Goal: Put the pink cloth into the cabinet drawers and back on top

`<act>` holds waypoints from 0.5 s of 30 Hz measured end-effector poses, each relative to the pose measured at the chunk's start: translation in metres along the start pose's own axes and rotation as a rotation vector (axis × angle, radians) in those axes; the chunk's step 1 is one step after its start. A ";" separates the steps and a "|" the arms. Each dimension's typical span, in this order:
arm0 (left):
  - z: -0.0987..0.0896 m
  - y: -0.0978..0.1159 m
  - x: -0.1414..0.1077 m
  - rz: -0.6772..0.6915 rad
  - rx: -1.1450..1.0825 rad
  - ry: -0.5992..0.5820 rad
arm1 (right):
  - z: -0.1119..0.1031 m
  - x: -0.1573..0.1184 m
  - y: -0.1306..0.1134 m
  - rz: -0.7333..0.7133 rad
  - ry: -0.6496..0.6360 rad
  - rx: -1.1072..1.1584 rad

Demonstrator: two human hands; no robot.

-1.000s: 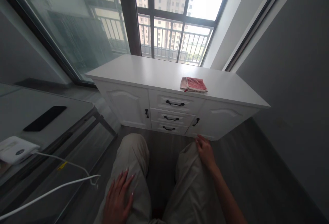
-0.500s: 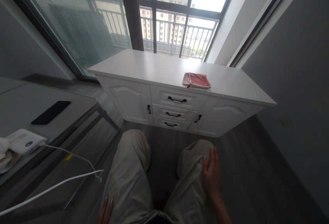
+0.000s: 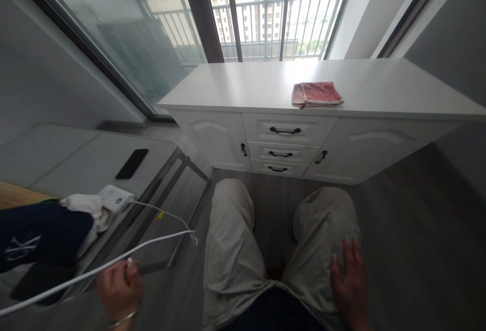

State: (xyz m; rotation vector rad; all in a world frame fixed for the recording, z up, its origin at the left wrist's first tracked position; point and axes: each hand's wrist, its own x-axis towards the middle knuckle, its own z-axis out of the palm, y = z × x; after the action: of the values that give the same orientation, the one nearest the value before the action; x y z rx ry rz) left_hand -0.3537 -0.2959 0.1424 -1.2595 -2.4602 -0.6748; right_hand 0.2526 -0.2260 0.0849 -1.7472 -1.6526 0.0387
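My left hand (image 3: 121, 289), with a thin bracelet at its wrist, is raised beside the folding table with its fingers curled in. I see nothing in it. A white cable (image 3: 159, 239) passes close above its fingertips; whether they touch, I cannot tell. Flat on my right thigh lies my right hand (image 3: 350, 275), fingers extended and holding nothing. Left of my left hand, a dark blue cloth item (image 3: 41, 232) with white letters lies at the table's edge, beside crumpled white cloth (image 3: 85, 204). A white power bank (image 3: 117, 197) is just beyond, with a cable plugged in.
A black phone (image 3: 132, 164) lies on the light folding table (image 3: 87, 156). Ahead stands a white cabinet (image 3: 235, 88) with dark handles, carrying a folded red cloth (image 3: 321, 93). Behind it are tall windows (image 3: 266, 22). My knees are close to the cabinet front.
My left hand has lifted from beside my left thigh and moved left towards the table, its fingers now curled. The view has turned left, revealing the dark blue item. My right hand stays on my thigh.
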 end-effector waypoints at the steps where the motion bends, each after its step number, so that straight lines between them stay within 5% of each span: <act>1: -0.004 -0.010 0.037 -0.023 0.046 0.084 | 0.001 0.001 -0.001 0.004 0.000 0.002; 4: 0.004 -0.017 0.151 -0.053 0.145 0.169 | 0.003 0.000 -0.006 0.011 0.001 -0.002; 8: 0.051 0.021 0.270 -0.190 0.157 0.022 | 0.003 -0.001 -0.012 0.003 -0.008 -0.014; 12: 0.084 0.065 0.317 -0.412 0.170 -0.243 | 0.001 -0.002 -0.010 0.015 -0.009 -0.023; 15: 0.097 0.069 0.322 -0.461 0.160 -0.357 | -0.001 -0.003 -0.005 0.029 0.023 -0.035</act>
State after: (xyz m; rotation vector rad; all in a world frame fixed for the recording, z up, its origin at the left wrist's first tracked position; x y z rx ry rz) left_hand -0.4861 0.0095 0.2268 -0.8105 -3.0719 -0.3621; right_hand 0.2482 -0.2301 0.0869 -1.7913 -1.6205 0.0038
